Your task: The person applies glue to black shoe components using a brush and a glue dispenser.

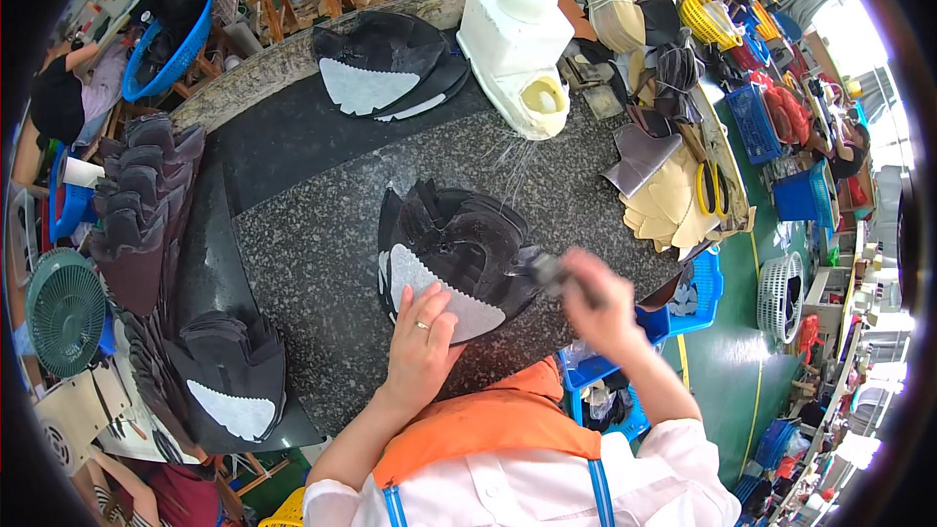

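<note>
Near the front edge of the speckled bench [312, 263], a dark layered stack [454, 220] is touched by the flat, open left hand [420, 359]; a blurred brush-like tool [549, 274] is gripped by the right hand [600, 298]; light, pliable layers seem likely, best held at the pale zigzag-edged patch [470, 312]
</note>
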A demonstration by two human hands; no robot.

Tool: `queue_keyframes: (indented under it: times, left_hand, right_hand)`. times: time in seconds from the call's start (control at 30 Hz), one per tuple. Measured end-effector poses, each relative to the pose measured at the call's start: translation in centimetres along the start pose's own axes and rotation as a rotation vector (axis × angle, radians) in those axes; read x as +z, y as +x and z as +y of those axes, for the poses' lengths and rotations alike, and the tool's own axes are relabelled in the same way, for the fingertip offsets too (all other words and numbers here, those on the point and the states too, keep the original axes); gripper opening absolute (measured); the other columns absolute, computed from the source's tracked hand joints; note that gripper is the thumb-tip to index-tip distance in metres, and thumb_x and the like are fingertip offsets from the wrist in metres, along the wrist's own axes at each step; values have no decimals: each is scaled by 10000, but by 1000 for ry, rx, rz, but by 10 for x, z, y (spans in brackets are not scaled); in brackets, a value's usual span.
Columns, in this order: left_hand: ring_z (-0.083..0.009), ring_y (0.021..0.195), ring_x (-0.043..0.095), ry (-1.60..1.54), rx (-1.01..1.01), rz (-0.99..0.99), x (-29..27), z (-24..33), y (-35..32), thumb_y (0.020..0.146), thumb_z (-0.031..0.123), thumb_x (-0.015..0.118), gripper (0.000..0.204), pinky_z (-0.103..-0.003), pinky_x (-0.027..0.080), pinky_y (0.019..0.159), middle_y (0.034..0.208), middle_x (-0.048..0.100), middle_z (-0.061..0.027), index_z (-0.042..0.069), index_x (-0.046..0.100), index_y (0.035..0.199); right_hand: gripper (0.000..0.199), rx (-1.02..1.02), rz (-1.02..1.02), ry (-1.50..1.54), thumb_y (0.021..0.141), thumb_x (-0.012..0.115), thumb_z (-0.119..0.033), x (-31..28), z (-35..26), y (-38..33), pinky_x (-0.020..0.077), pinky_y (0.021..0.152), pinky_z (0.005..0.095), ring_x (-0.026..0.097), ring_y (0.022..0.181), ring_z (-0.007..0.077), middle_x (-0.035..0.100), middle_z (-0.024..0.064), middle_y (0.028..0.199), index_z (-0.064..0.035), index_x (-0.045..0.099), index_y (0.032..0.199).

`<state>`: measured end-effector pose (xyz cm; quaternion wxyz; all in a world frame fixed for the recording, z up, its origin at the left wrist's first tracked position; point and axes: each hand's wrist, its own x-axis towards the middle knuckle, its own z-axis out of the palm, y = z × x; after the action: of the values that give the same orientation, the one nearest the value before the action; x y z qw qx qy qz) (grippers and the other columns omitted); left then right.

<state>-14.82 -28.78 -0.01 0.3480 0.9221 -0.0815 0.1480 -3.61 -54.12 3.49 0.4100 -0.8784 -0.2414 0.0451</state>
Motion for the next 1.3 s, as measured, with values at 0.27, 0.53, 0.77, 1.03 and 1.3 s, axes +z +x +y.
queue_keyframes:
  times: [0.27, 0.53, 0.77, 1.03, 1.3]
  left_hand:
    - [-347, 1146, 618, -7, -15, -105, -36, 10, 18, 733, -32, 682, 429, -546, 440, 1068, 1145, 630, -165, 8, 645, 1158]
    - [-366, 1164, 628, 153, 162, 553, -88, -26, 111, 810, -109, 512, 387, -579, 310, 1155, 1172, 662, -149, 10, 718, 1115]
    - [-191, 1111, 622, -1029, -228, 918, -77, -92, 199, 954, -59, 521, 315, -320, 446, 1018, 1211, 657, -131, -87, 576, 1262]
    - [-388, 1379, 396, -440, -253, 394, -51, -45, 126, 805, 180, 787, 816, -467, 308, 1147, 1472, 413, -222, -11, 351, 1467]
    - [-416, 1295, 453, 117, 72, -41, -1, -1, -10, 702, 191, 824, 480, -624, 376, 1085, 1292, 543, -110, 135, 658, 1149]
  right_hand:
    - [232, -82, 22, 101, 867, 661, -47, -2, -36, 113, 562, 803, 337, 721, 921, 268, 715, 147, 1031, -53, 671, 1100]
    - [149, -132, 147, -272, 863, 686, -129, -23, 47, 210, 492, 798, 410, 601, 923, 305, 668, 95, 896, -68, 722, 995]
    - [194, -328, 169, -445, 832, 686, -94, -24, 27, 204, 498, 803, 410, 609, 925, 305, 651, 87, 895, -69, 704, 1024]
    - [392, -46, 467, -97, 834, 602, 58, -28, 21, 156, 542, 746, 361, 692, 840, 239, 701, 136, 1040, -43, 611, 1212]
    - [216, -635, -300, -200, 775, 649, -86, 51, -63, 173, 541, 735, 428, 653, 865, 328, 616, 118, 892, -46, 665, 987]
